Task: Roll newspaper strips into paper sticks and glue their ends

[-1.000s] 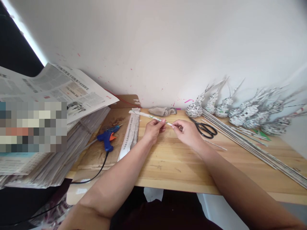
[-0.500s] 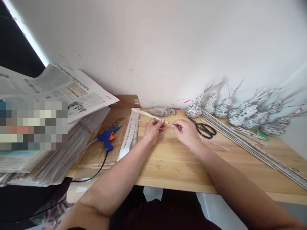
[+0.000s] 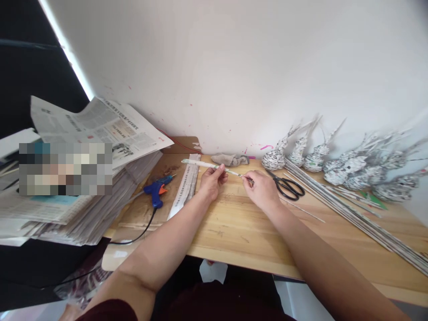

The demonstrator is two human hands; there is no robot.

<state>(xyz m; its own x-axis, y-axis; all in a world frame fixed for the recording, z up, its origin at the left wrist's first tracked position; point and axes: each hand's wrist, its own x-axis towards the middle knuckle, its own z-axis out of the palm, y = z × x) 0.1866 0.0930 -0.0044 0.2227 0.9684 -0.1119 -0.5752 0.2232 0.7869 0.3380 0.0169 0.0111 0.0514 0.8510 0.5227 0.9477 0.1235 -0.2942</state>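
Between my two hands runs a thin rolled strip of newspaper (image 3: 200, 164), slanting down from upper left to right. My left hand (image 3: 213, 180) pinches its middle with thumb and fingers, and its wider, flatter end sticks out past that hand. The narrow end is pinched in the fingertips of my right hand (image 3: 259, 187). Just left of my left hand lies a folded newspaper strip (image 3: 183, 189) on cardboard. Black-handled scissors (image 3: 288, 189) rest beside my right hand, and a thin paper stick (image 3: 306, 210) lies nearer to me.
A blue glue gun (image 3: 154, 191) lies on cardboard at left, by a tall newspaper stack (image 3: 96, 209). A grey cloth (image 3: 230, 159) sits against the wall. Long paper sticks (image 3: 344, 207) cross the right side, before several woven paper gourds (image 3: 274, 159).
The paper roll's narrow end now shows longer between my hands, which are slightly farther apart. My right hand has moved a little right and down. The whole view has shifted slightly.
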